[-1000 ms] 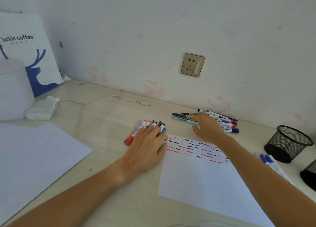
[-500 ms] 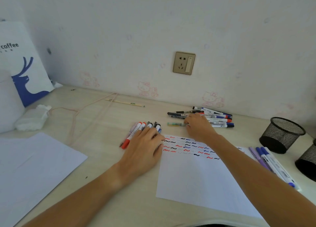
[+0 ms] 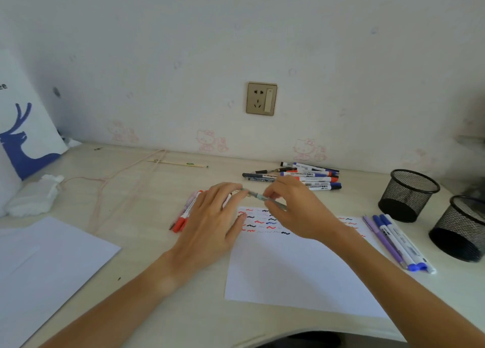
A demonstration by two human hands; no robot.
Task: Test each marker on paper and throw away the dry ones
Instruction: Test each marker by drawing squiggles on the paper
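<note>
A thin teal pen hangs just above the top edge of the test paper, which carries rows of red, black and blue squiggles. My right hand grips the pen's barrel. My left hand pinches its far end with the fingertips. A pile of markers lies by the wall behind my hands. Another group with red caps lies left of the paper, partly hidden under my left hand. Blue and purple pens lie right of the paper.
Two black mesh cups stand at the right. A second white sheet lies at the left, with a crumpled tissue and a paper bag behind it. A thin stick and a cord lie near the wall.
My right hand lifted the teal pen from the pile and drew it toward me over the paper. My left hand left the red-capped markers and took hold of the pen's end.
</note>
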